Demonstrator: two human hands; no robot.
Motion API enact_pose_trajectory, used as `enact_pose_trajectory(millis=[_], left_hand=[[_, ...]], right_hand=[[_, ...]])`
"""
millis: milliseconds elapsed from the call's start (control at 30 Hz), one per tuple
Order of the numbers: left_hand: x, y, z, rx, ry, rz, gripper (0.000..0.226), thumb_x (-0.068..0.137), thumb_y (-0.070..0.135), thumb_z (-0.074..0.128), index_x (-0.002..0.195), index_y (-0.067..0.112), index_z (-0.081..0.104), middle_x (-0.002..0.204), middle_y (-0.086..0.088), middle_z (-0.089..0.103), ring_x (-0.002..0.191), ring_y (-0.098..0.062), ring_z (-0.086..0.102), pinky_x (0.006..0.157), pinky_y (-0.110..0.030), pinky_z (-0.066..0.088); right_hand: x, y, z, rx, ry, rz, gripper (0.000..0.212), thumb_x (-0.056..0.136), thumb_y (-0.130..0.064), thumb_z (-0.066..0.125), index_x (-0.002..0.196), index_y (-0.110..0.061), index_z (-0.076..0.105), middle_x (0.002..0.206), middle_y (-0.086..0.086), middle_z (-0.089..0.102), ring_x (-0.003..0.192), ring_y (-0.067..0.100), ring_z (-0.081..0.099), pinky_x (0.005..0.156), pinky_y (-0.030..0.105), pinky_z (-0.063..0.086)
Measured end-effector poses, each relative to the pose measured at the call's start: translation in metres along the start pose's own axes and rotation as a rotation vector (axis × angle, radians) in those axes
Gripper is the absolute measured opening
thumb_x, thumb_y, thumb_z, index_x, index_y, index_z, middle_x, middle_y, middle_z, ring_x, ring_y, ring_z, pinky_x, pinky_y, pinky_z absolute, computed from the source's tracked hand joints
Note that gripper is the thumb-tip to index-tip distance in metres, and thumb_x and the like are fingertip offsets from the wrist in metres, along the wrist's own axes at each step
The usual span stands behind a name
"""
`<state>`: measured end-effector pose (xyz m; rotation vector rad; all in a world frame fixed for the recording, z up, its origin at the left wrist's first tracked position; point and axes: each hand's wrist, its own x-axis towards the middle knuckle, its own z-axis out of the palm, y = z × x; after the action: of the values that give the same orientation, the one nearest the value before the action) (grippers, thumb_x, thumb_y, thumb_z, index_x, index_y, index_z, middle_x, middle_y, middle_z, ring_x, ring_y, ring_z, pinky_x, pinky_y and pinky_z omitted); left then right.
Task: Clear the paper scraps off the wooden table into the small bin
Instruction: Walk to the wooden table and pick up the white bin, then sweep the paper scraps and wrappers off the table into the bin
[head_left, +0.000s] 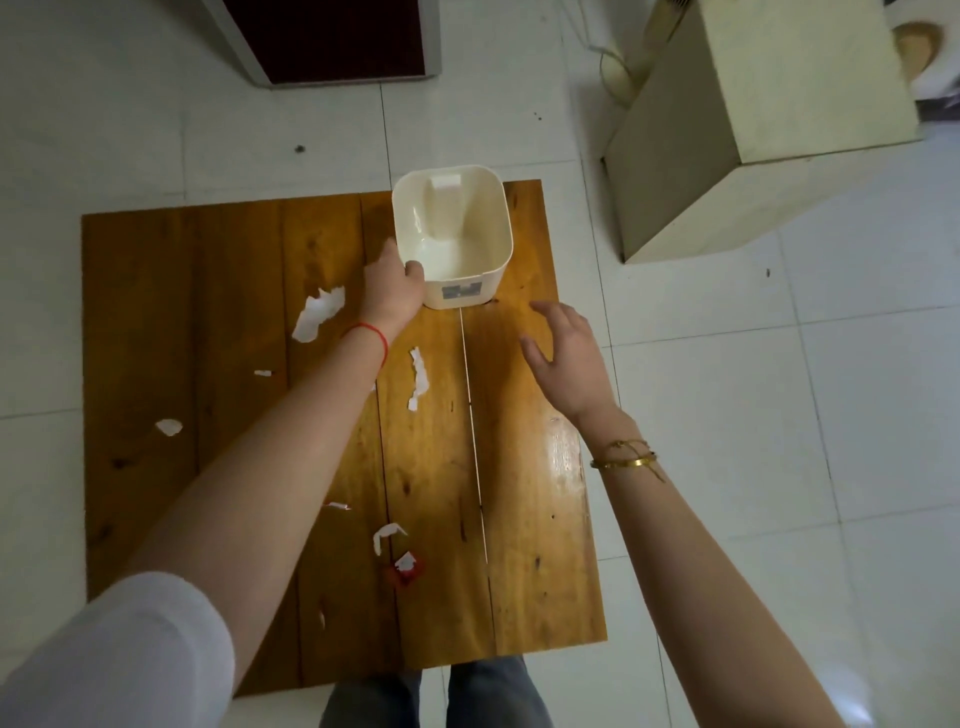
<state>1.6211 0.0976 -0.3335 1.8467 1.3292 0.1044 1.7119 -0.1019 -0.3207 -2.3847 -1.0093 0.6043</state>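
Note:
A small white bin (491, 223) stands at the far edge of the wooden table (535, 545), and it looks empty inside. My left hand (390, 283) grips the bin's near-left rim, thumb over the edge. My right hand (569, 358) hovers open above the table's right side, fingers spread, holding nothing. White paper scraps lie across the left and middle boards: a large torn piece (317, 314), a long strip (418, 378), a tiny bit (263, 373), a rounded piece (169, 427), a curled piece (387, 535) and a red-and-white scrap (406, 566).
The table sits low on a white tiled floor (857, 415). A cream cabinet (748, 130) stands to the far right, with a cable beside it. A dark door panel (337, 41) is at the top. My legs show below the table's near edge.

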Motion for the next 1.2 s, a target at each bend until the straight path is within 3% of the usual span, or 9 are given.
enact_pose_trajectory(millis=[133, 400, 500, 633, 900, 1100, 1200], left_hand=[[-0.013, -0.003, -0.010, 0.006, 0.044, -0.016, 0.029, 0.097, 0.015, 0.035, 0.122, 0.006, 0.048, 0.121, -0.013, 0.058, 0.106, -0.023, 0.057, 0.071, -0.020, 0.044], [-0.099, -0.031, -0.062, -0.054, 0.022, 0.019, 0.032, 0.096, 0.014, 0.033, 0.125, 0.011, 0.048, 0.114, -0.006, 0.060, 0.077, -0.007, 0.052, 0.055, -0.008, 0.040], [-0.144, -0.048, -0.082, -0.082, 0.037, 0.010, 0.039, 0.097, 0.014, 0.034, 0.135, 0.016, 0.041, 0.117, 0.005, 0.055, 0.094, -0.008, 0.053, 0.074, -0.009, 0.042], [-0.203, -0.090, -0.099, -0.012, 0.055, -0.069, 0.032, 0.097, 0.016, 0.035, 0.126, 0.012, 0.047, 0.116, -0.007, 0.060, 0.085, -0.007, 0.051, 0.054, -0.004, 0.034], [-0.334, -0.178, -0.125, -0.070, 0.041, -0.129, 0.032, 0.097, 0.017, 0.039, 0.127, 0.014, 0.048, 0.099, 0.006, 0.056, 0.071, 0.005, 0.049, 0.048, -0.004, 0.038], [-0.427, -0.246, -0.133, -0.067, -0.007, -0.139, 0.024, 0.094, 0.016, 0.041, 0.115, 0.014, 0.054, 0.093, -0.004, 0.063, 0.073, -0.007, 0.056, 0.051, -0.010, 0.037], [-0.466, -0.275, -0.129, -0.099, -0.045, -0.165, 0.030, 0.094, 0.015, 0.041, 0.121, 0.014, 0.052, 0.094, 0.000, 0.060, 0.077, -0.009, 0.056, 0.058, -0.011, 0.039]], right_hand=[[-0.010, 0.002, -0.001, 0.001, -0.007, -0.005, 0.042, 0.097, -0.030, 0.052, 0.135, -0.014, 0.048, 0.136, 0.007, 0.054, 0.128, 0.024, 0.046, 0.106, 0.032, 0.036], [-0.056, -0.012, 0.002, -0.020, -0.071, -0.016, 0.044, 0.097, -0.030, 0.053, 0.137, -0.012, 0.047, 0.137, 0.009, 0.052, 0.127, 0.025, 0.046, 0.106, 0.036, 0.040], [-0.080, -0.020, 0.009, -0.015, -0.094, -0.012, 0.045, 0.096, -0.031, 0.054, 0.137, -0.012, 0.047, 0.137, 0.010, 0.052, 0.127, 0.028, 0.046, 0.105, 0.038, 0.039], [-0.119, -0.034, 0.028, -0.039, -0.128, -0.030, 0.046, 0.097, -0.034, 0.051, 0.138, -0.015, 0.045, 0.139, 0.008, 0.051, 0.128, 0.027, 0.045, 0.104, 0.039, 0.040], [-0.207, -0.066, 0.081, 0.000, -0.172, -0.027, 0.046, 0.097, -0.027, 0.051, 0.140, -0.013, 0.043, 0.139, 0.011, 0.050, 0.129, 0.028, 0.045, 0.107, 0.039, 0.038], [-0.271, -0.080, 0.124, -0.058, -0.198, -0.082, 0.045, 0.097, -0.026, 0.052, 0.138, -0.010, 0.046, 0.138, 0.011, 0.051, 0.126, 0.029, 0.047, 0.105, 0.041, 0.041], [-0.294, -0.082, 0.142, -0.097, -0.219, -0.121, 0.044, 0.098, -0.029, 0.049, 0.137, -0.009, 0.046, 0.138, 0.011, 0.050, 0.124, 0.030, 0.048, 0.103, 0.040, 0.042]])
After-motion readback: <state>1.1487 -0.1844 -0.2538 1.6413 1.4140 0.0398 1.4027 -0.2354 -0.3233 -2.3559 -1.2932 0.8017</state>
